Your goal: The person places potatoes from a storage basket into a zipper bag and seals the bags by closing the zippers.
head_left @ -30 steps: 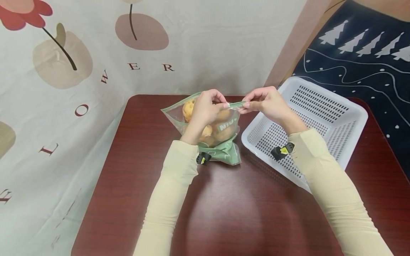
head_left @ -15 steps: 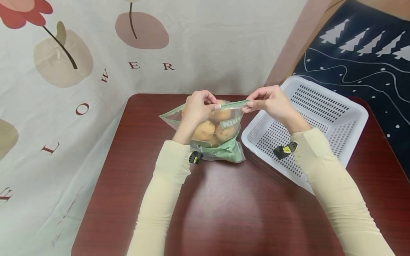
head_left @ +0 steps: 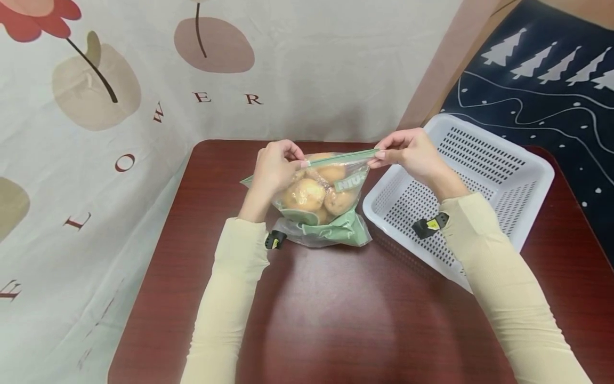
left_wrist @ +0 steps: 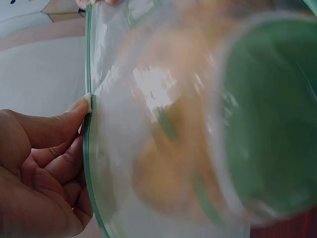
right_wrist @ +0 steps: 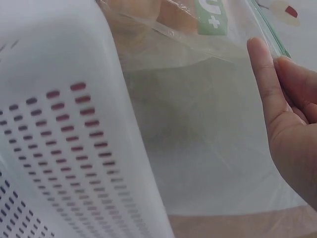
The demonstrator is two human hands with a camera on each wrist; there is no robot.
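Note:
A clear zip bag (head_left: 338,229) with a green lower part stands on the table, several yellow-brown potatoes (head_left: 304,195) inside. Green zip strips run along its top edge. With thumb and fingers my left hand (head_left: 273,169) pinches the small white slider (left_wrist: 89,102) on the zip, left of the bag's middle. At the top right corner my right hand (head_left: 413,158) pinches the bag's edge, holding the strip taut. To the right of the slider the strips lie together; toward the left corner, the mouth is partly hidden behind my left hand.
A white perforated plastic basket (head_left: 533,176) stands right of the bag, under my right forearm. Behind the dark red table (head_left: 201,266) hangs a printed pale cloth (head_left: 336,69). A dark blue cloth with white trees (head_left: 523,101) lies beyond the basket.
My left hand has slid leftward along the zip with the slider, and more closed strip shows between the hands. My right hand has shifted slightly right, still at the corner.

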